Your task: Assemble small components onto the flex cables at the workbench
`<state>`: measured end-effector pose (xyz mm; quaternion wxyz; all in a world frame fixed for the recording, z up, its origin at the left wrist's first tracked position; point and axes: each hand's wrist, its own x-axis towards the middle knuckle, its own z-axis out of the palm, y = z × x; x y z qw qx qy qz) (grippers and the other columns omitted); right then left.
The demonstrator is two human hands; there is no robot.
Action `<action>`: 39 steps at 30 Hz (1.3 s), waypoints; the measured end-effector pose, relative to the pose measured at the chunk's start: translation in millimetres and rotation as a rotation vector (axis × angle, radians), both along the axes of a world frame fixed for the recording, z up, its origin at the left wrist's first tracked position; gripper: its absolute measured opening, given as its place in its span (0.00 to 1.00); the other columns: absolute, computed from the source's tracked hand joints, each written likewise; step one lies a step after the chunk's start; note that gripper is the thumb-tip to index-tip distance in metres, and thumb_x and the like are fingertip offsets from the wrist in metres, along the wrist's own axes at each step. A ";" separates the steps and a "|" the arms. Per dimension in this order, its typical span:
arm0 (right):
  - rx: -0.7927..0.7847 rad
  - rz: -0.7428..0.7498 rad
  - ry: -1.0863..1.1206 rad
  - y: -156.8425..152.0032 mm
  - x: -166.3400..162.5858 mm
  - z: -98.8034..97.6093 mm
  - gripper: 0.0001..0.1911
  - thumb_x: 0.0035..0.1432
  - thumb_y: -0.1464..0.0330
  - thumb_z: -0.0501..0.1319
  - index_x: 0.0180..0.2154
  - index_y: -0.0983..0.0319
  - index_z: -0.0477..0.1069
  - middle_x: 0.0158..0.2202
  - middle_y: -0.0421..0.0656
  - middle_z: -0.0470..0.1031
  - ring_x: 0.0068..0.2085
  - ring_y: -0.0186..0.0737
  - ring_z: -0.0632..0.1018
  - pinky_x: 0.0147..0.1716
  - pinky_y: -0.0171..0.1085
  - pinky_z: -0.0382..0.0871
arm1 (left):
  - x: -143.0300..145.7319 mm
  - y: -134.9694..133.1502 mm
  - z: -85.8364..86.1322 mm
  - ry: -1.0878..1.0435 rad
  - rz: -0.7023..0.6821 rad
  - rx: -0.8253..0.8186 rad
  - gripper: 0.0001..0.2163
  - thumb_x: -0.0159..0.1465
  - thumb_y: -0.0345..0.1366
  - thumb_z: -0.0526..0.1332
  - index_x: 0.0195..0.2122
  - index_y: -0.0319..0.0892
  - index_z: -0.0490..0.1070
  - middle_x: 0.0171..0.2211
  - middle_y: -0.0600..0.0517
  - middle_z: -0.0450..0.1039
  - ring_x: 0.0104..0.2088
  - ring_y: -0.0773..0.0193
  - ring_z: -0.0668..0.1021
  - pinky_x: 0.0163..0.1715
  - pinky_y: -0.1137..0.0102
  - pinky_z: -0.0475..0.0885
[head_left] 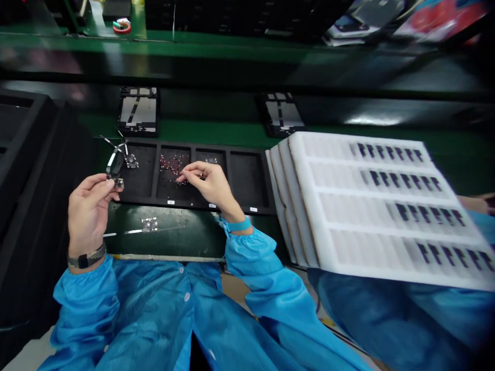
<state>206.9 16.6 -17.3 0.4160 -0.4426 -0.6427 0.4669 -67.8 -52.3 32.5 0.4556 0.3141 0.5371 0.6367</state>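
Observation:
My left hand (91, 206) pinches a small circuit board (119, 182) with a pale ribbon cable curving up from it, at the left end of a black compartment tray (192, 202). My right hand (211, 186) is over the tray's middle, thumb and fingertips pressed together. Beneath those fingertips lies a heap of tiny parts with red and dark wires (172, 164); whether one is between the fingers is hidden. Another circuit board (132, 161) rests in the left compartment. On the green bench before the tray lies a further board (149, 224) with a long thin strip.
A stack of white foam trays (317, 201) with black parts in rows stands at the right, beside another person's blurred hand (488, 203). Two flat device frames (138, 111) lie behind the tray. Black trays (31, 206) are stacked at left. A roll of red tape (121, 27) sits on the shelf.

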 end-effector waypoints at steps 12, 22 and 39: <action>-0.117 0.224 0.066 -21.8 -6.2 16.7 0.16 0.64 0.55 0.68 0.36 0.62 0.79 0.34 0.47 0.86 0.36 0.43 0.86 0.37 0.37 0.75 | 74.9 30.1 -11.9 0.179 -0.300 -0.061 0.14 0.50 0.37 0.78 0.35 0.38 0.80 0.28 0.49 0.82 0.27 0.61 0.82 0.26 0.70 0.74; -0.130 0.241 0.074 -21.0 -6.4 15.2 0.15 0.63 0.56 0.69 0.35 0.62 0.79 0.32 0.46 0.86 0.35 0.44 0.86 0.37 0.38 0.77 | 70.5 27.1 -16.9 0.128 -0.349 -0.070 0.14 0.50 0.37 0.78 0.35 0.39 0.79 0.27 0.49 0.82 0.28 0.61 0.82 0.27 0.70 0.74; -0.133 0.223 0.066 -23.3 -9.8 11.4 0.18 0.63 0.53 0.70 0.36 0.61 0.79 0.33 0.46 0.86 0.36 0.45 0.86 0.40 0.41 0.79 | 68.7 23.4 -19.3 0.132 -0.309 -0.102 0.17 0.48 0.39 0.80 0.35 0.39 0.79 0.27 0.49 0.81 0.27 0.61 0.82 0.27 0.69 0.74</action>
